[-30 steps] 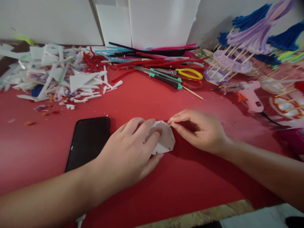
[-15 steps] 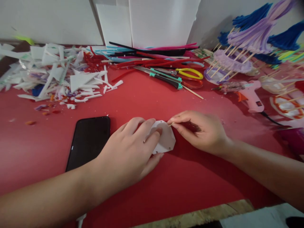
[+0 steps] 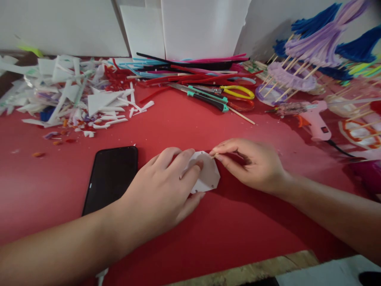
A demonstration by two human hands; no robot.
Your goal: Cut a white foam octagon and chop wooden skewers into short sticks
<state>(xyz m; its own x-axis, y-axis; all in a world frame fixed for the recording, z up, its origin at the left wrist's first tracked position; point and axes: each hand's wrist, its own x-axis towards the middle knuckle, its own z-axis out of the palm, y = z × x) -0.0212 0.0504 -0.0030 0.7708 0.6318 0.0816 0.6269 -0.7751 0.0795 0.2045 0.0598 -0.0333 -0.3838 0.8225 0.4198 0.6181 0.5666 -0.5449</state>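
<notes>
1 left hand [image 3: 165, 184] lies half-spread on a white disc [image 3: 207, 176]; the right hand [image 3: 253, 163] pinches a stick [image 3: 215, 155] at its 1 o'clock edge.

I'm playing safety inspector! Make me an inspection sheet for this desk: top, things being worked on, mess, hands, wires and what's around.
Surface: red tabletop, with small crumbs scattered on it.
Things in hand: white piece with small holes near its edge; small wooden stick at its upper right edge.
Clutter: white scraps heaped at left; phone, screen dark; cutter knife by yellow-handled scissors.
Hands: left hand partly covers the white piece; right hand pinches the stick.
Cables: black cord from the pink glue gun; plug not seen.
Surroundings: white panels behind; purple tassel model at right.
</notes>
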